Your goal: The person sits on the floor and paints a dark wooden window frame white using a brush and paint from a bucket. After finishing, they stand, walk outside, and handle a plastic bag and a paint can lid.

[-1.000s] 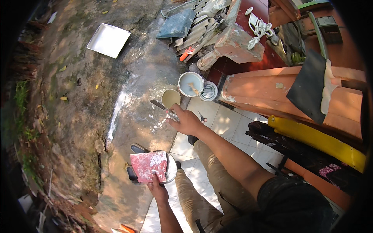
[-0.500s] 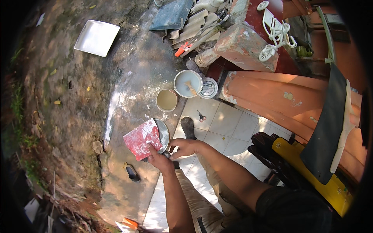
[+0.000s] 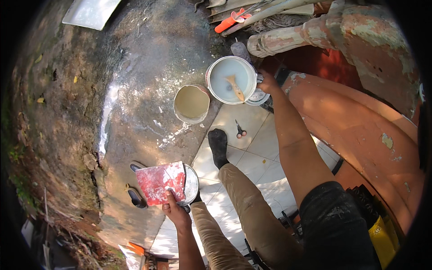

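My left hand grips a flat red board smeared with white, the thumb on its top. Partly covered by the board is a round pan with whitish residue; whether my fingers hold the pan too is hidden. My right arm stretches forward, and my right hand closes on the right side of a white bucket, near its rim. Cloudy pale liquid fills the bucket, with a tan wooden-looking piece in it. Behind the bucket, a round lid is mostly hidden.
A beige-filled container stands left of the bucket. Scissors lie on the white tiles near my foot. Dark shoes sit by the board. A white tray lies far left; an orange wall rises at right.
My right hand has left the pan's side and reached forward to the bucket. The board and pan are now lower in view, still at my left hand. The view has shifted closer to the bucket.
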Available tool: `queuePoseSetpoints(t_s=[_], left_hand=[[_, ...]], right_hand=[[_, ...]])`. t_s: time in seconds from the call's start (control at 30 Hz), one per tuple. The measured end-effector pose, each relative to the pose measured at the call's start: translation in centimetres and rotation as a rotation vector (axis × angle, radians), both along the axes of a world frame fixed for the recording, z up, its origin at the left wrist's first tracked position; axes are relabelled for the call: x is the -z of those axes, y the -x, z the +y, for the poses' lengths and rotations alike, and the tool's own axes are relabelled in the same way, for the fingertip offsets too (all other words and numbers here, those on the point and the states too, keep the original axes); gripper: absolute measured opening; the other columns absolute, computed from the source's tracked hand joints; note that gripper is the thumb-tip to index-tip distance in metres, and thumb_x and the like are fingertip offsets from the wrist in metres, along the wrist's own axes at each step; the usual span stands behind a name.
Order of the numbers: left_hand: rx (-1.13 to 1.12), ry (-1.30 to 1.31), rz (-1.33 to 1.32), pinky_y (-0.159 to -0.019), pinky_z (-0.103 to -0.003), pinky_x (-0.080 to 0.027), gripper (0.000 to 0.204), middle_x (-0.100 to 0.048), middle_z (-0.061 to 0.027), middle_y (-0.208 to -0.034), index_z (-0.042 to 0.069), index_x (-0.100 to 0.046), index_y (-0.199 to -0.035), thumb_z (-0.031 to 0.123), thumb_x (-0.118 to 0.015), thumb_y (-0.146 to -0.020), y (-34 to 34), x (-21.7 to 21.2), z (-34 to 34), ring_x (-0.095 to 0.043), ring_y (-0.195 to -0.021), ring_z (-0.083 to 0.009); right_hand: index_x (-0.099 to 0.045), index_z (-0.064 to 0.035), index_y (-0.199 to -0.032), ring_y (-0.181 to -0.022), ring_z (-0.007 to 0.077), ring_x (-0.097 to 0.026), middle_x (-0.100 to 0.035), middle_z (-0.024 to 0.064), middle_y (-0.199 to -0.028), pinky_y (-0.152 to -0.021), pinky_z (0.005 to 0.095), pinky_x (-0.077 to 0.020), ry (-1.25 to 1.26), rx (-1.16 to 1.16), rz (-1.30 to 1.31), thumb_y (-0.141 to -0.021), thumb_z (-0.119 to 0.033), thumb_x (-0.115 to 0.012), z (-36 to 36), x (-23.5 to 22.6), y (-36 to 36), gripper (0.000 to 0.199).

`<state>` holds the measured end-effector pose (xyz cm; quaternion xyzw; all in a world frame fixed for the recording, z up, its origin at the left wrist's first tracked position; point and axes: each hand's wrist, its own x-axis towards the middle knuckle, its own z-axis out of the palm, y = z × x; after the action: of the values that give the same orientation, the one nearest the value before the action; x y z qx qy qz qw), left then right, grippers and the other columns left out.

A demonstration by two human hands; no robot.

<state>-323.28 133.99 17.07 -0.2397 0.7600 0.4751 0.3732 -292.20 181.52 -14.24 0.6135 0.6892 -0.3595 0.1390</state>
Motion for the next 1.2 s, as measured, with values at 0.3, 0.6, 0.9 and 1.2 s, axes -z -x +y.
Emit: queuePoseSetpoints(t_s=[0.3, 0.6, 0.9, 1.2], left_hand=[[0.063, 0.066, -0.137, -0.059, -0.028, -0.042, 0.023, -0.074, 0.0024, -0.094, 0.01, -0.077, -0.107, 0.03, -0.07, -0.115, -5.5, -3.0, -3.6, -0.061, -0.074, -0.0049], [0.134, -0.105, -0.127, -0.043, -0.03, -0.033, 0.037, -0.063, 0.0032, -0.071, 0.015, -0.066, -0.086, 0.037, -0.069, -0.115, -1.8, -12.6, 0.4, -0.047, -0.049, -0.0062], [0.113, -0.176, -0.062, -0.043, -0.029, -0.031, 0.035, -0.064, 0.0038, -0.074, 0.013, -0.069, -0.088, 0.032, -0.068, -0.117, 0.6, -18.0, -3.7, -0.046, -0.05, -0.0053], [0.087, -0.207, 0.115, -0.042, -0.029, -0.03, 0.033, -0.062, 0.0045, -0.071, 0.015, -0.065, -0.086, 0.03, -0.069, -0.115, 4.9, -23.0, -8.6, -0.044, -0.048, -0.0045]], right_hand=[[-0.068, -0.0014, -0.126, -0.103, 0.0253, -0.072, -0.075, 0.0155, -0.113, -0.091, 0.042, -0.0585, -0.278, 0.473, 0.312, -0.084, -0.025, -0.099, -4.9, 2.5, -3.4, 0.057], [-0.074, -0.0001, -0.118, -0.096, 0.0104, -0.066, -0.074, 0.0064, -0.108, -0.082, 0.0293, -0.0554, -0.6, 0.837, 0.717, -0.093, -0.01, -0.092, -1.9, -20.2, 0.6, 0.032], [-0.068, 0.0005, -0.121, -0.091, 0.0174, -0.065, -0.072, 0.0087, -0.108, -0.088, 0.0334, -0.054, -0.771, 0.384, 0.957, -0.102, -0.005, -0.065, -5.0, -47.1, 21.4, 0.02], [-0.06, 0.013, -0.148, -0.131, 0.0524, -0.071, -0.07, 0.042, -0.138, -0.113, 0.0514, -0.0566, -0.759, 0.431, 0.047, -0.083, -0.051, -0.086, 13.9, -67.1, 26.7, 0.095]])
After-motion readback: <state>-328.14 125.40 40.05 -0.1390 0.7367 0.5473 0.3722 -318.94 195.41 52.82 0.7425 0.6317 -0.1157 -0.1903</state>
